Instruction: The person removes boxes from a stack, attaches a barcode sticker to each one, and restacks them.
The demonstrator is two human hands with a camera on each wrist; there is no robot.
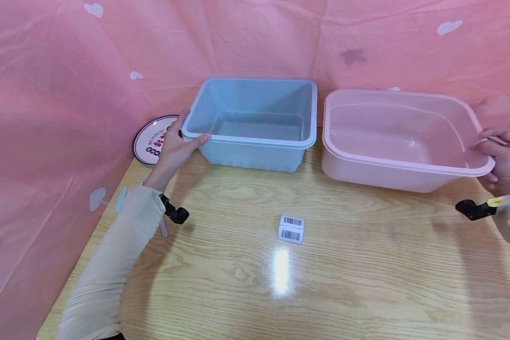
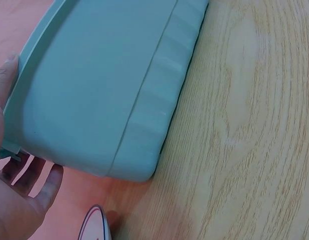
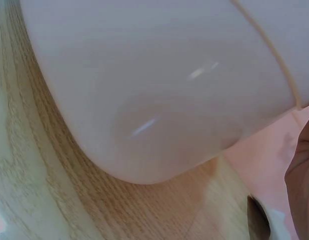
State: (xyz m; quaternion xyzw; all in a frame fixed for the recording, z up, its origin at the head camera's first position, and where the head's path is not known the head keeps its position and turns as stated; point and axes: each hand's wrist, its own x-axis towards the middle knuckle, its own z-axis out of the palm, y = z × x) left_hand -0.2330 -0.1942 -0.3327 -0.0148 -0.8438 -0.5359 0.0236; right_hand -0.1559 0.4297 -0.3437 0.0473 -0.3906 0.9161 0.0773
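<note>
At the back of the wooden table, a blue-grey plastic basin [image 1: 255,156] stands with its inside bare. My left hand [image 1: 174,146] grips its left front corner, thumb over the rim and the other fingers beneath the rim's edge, as the left wrist view shows on the basin [image 2: 104,90]. To the right is a pink plastic basin [image 1: 378,174], also bare inside. My right hand [image 1: 507,158] holds its right end by the rim. In the right wrist view the pink basin's wall [image 3: 119,100] fills most of the picture, and little of that hand shows.
A white plate [image 1: 146,146] with a dark rim and red lettering stands left of the blue-grey basin. A barcode label [image 1: 291,229] lies mid-table. A thin pale piece [image 1: 163,227] is partly hidden under my left forearm. Pink cloth [image 1: 259,38] hangs behind.
</note>
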